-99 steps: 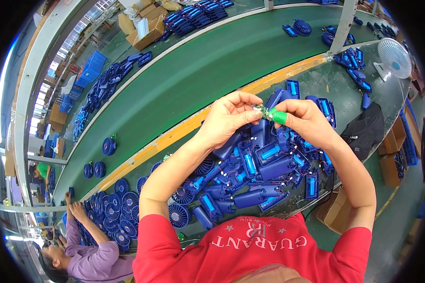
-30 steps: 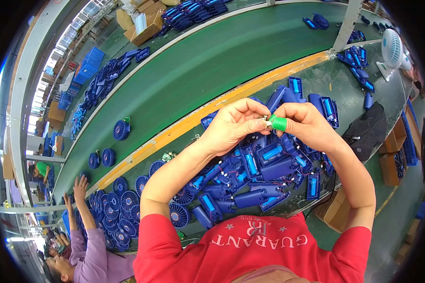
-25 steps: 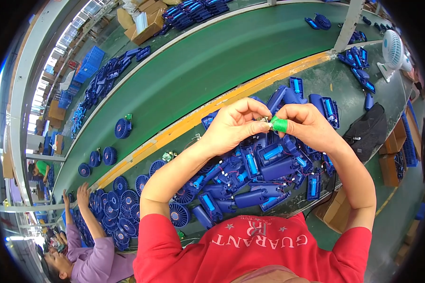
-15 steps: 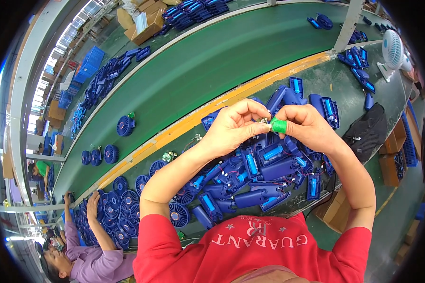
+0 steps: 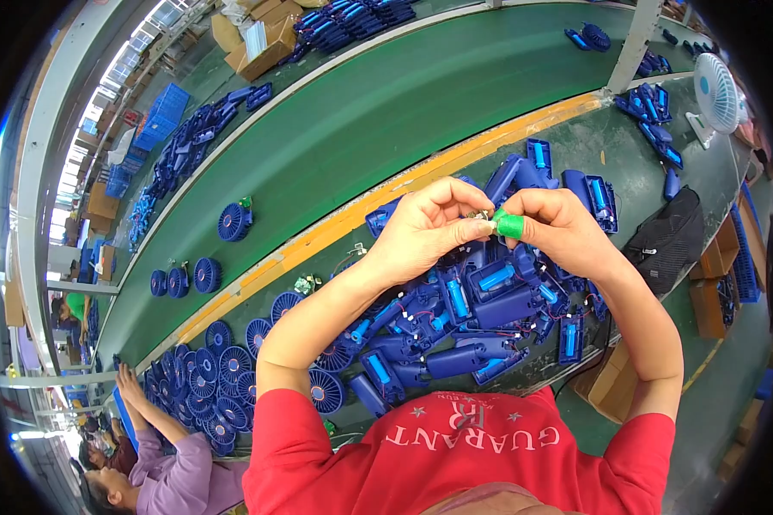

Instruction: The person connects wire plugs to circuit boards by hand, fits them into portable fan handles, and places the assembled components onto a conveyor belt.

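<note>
My left hand (image 5: 429,225) is closed in a pinch on a small circuit board (image 5: 479,215), mostly hidden by the fingers. Against it presses my right hand (image 5: 556,225), also pinched, with green tape (image 5: 510,226) wrapped on its fingertips. Whatever sits between the right fingertips is too small to name. Both hands are above a heap of blue plastic housings (image 5: 468,360), several of them fitted with light-blue cylindrical batteries (image 5: 458,298) and thin wires.
Round blue fan grilles (image 5: 234,365) are piled to the left, near a co-worker in a purple top (image 5: 189,476). Beyond a yellow edge strip (image 5: 386,190) runs a green conveyor belt (image 5: 343,154) carrying fan parts. A white fan (image 5: 717,93) and black bag (image 5: 668,240) are at right.
My hands stay nearly still, fingertips shifting only slightly. The fan parts on the belt have moved a little to the right. The co-worker's hands have moved away from the grille pile.
</note>
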The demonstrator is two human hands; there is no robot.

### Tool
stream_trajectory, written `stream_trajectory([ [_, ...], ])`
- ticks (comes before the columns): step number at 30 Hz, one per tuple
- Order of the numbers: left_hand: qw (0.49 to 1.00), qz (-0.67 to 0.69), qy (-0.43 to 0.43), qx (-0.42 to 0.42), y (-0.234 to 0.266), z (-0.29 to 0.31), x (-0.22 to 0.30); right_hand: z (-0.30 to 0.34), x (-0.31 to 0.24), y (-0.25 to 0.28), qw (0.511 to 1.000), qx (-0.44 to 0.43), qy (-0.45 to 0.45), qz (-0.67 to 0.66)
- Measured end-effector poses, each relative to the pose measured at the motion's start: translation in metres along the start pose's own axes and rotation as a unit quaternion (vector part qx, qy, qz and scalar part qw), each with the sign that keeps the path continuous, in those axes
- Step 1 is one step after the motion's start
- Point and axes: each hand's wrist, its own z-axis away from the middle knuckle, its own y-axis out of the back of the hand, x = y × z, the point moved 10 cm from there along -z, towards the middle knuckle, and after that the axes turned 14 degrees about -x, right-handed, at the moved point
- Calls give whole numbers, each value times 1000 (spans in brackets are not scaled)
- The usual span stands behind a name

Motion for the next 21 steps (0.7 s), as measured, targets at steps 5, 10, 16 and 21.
stream_trajectory([
  [5,1000,17,24,11,0,2,-6,0,-3,-5,999,-1,28,-45],
  [10,999,18,30,8,-3,3,-4,3,-2,-6,999,-6,20,-37],
  [16,1000,-1,4,-7,-5,6,2,3,0,-4,999,13,-20,24],
  [21,997,-71,-20,-2,-7,9,11,3,-3,-4,999,24,-1,27],
])
